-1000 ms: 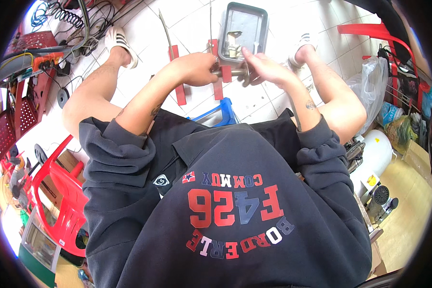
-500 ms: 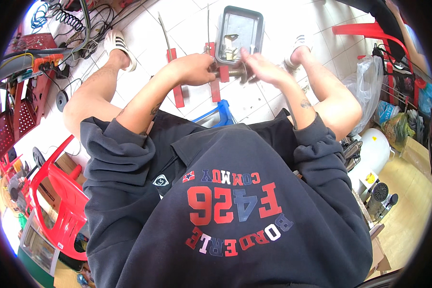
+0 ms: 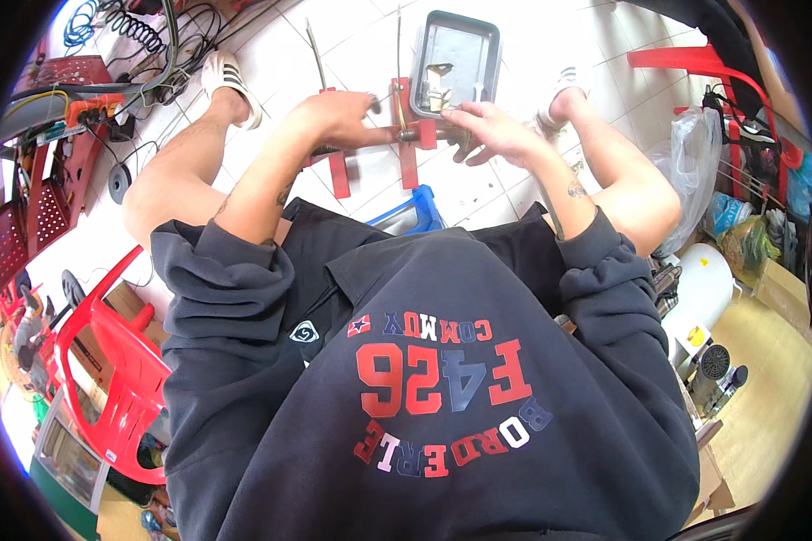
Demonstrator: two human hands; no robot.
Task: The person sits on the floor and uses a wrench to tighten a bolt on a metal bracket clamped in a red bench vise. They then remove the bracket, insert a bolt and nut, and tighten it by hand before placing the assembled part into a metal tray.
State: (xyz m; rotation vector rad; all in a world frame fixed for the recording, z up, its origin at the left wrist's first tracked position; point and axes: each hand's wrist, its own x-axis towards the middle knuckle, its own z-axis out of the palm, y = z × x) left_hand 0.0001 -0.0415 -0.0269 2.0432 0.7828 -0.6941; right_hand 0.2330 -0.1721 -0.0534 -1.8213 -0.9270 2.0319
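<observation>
The left hand (image 3: 338, 124), its grip spread, reaches over 2 slim, flat red bars (image 3: 407, 167) on smooth white floor tiles (image 3: 370, 176). The right hand (image 3: 501, 133) is at a rounded metal rod (image 3: 445, 135); whether its grip pinches, I cannot tell. A round-cornered grey tray (image 3: 493, 59) holds shiny angular pieces (image 3: 438, 86).

Metal parts (image 3: 438, 86) lie in grey rectangular tray (image 3: 419, 68) on white tiled floor (image 3: 359, 63); red straight bars (image 3: 409, 167) left, red plastic chair (image 3: 117, 388) farther left.
</observation>
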